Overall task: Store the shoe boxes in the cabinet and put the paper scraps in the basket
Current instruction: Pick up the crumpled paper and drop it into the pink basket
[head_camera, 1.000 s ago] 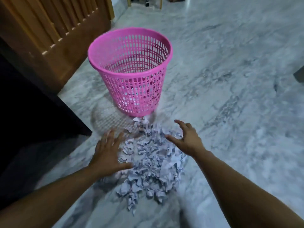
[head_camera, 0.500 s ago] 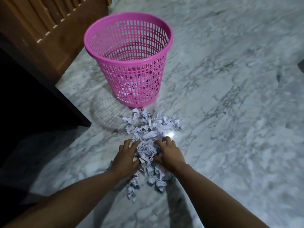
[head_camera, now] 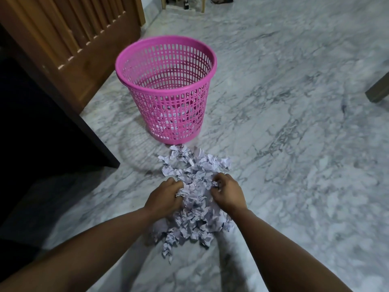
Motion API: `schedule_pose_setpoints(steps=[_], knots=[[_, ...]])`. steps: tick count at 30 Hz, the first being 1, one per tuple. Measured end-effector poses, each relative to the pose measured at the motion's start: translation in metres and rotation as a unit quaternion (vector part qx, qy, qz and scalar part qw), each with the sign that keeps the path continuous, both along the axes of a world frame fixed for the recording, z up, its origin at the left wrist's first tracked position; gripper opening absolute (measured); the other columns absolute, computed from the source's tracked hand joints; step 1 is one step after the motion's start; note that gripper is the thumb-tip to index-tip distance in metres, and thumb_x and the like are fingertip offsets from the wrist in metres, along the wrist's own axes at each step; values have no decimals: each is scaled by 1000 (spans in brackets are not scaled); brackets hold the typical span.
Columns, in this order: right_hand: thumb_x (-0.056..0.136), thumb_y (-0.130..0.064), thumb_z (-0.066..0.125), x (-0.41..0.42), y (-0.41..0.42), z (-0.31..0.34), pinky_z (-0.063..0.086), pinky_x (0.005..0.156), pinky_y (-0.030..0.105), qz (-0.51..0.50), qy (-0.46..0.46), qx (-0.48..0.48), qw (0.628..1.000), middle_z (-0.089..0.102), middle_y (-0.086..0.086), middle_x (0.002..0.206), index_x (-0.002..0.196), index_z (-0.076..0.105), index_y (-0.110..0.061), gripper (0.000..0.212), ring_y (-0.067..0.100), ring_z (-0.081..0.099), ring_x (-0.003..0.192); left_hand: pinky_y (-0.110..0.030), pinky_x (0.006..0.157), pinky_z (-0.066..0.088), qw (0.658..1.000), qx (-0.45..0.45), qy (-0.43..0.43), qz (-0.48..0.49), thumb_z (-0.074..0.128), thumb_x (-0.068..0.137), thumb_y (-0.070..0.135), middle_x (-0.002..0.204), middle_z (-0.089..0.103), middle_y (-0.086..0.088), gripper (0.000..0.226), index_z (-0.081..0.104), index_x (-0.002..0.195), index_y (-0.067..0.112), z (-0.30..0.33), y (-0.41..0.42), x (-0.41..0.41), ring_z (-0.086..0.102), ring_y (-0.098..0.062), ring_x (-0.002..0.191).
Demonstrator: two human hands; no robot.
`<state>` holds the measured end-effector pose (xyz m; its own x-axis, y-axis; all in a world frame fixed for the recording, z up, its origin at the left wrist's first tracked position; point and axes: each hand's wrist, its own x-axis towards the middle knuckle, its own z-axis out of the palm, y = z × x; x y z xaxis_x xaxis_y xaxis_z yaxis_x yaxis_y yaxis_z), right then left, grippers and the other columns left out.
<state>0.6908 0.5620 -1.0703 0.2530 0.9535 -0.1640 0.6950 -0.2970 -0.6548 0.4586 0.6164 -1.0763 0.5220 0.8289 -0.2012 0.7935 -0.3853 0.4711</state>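
Observation:
A heap of crumpled white paper scraps [head_camera: 195, 199] lies on the marble floor just in front of a pink plastic mesh basket [head_camera: 168, 89], which stands upright with a few scraps visible low inside it. My left hand [head_camera: 164, 197] presses into the left side of the heap, fingers curled around scraps. On the heap's right side, my right hand [head_camera: 227, 192] is clenched on scraps too. No shoe boxes are in view.
A wooden louvred cabinet door [head_camera: 69, 36] stands open at the upper left, with a dark cabinet side [head_camera: 42, 127] below it. A furniture leg [head_camera: 376, 91] sits at the right edge. Grey marble floor [head_camera: 294, 144] spreads all around.
Both hands came down from spread above the heap onto it and have closed their fingers into the scraps. The view has tilted up, so the basket sits lower in frame.

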Motion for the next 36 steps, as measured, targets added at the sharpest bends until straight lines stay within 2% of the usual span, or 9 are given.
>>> schedule_pose_setpoints(steps=[5,7,11,14,20,26,30,33,36], knots=[[81,-22,66,9,5,21,44,60,22,-114,99,43,988,67,-8,78,92,66,-26,11,9,59,62,-37,68,46,1000,10,-20,0,54,88,29,93,50,4,9,50,95,24,17,7,2,50,-22,83],[83,-18,68,10,8,28,41,58,14,-136,121,53,982,66,-9,78,92,67,-22,10,3,57,61,-36,67,46,1000,12,-23,5,53,87,32,92,49,7,11,50,96,27,21,10,3,52,-21,83],[83,-16,68,7,12,32,41,59,16,-151,148,59,976,65,-9,77,92,67,-21,10,1,57,61,-32,62,36,999,20,-33,0,54,86,31,90,46,10,14,43,91,36,29,10,7,47,-18,81],[84,-13,68,1,14,36,42,58,8,-160,171,77,969,66,-6,77,89,66,-19,8,-4,55,58,-34,64,40,999,31,-38,-2,53,86,31,91,49,7,10,44,89,29,33,11,13,48,-18,81],[81,-8,61,-17,47,73,49,63,29,-220,313,161,910,73,2,75,78,66,-17,11,18,62,60,-36,66,47,985,43,-163,44,51,84,29,88,49,10,7,46,87,26,54,16,27,52,-12,77],[87,-5,57,-19,111,190,33,40,16,-168,431,294,836,68,18,76,82,63,-14,12,9,42,39,-33,59,40,933,172,-306,79,54,82,21,94,49,8,18,55,100,16,149,64,34,46,-14,64],[80,-17,61,-20,170,270,37,56,22,-125,436,407,793,56,13,71,74,60,-19,7,15,45,57,-26,60,37,877,252,-390,124,52,82,15,94,55,0,21,56,103,16,232,117,36,50,-15,73],[82,-13,61,-29,221,306,43,66,27,-142,397,474,773,55,2,71,79,59,-9,6,12,49,68,-34,65,44,852,274,-416,161,51,82,20,92,57,-8,19,55,101,20,265,170,41,56,-21,79],[87,-17,66,-42,262,308,52,80,33,-178,355,463,793,68,4,87,93,66,-4,14,14,61,81,-32,79,50,856,284,-386,194,54,83,26,110,64,-8,32,59,113,18,275,212,47,63,-22,100]])
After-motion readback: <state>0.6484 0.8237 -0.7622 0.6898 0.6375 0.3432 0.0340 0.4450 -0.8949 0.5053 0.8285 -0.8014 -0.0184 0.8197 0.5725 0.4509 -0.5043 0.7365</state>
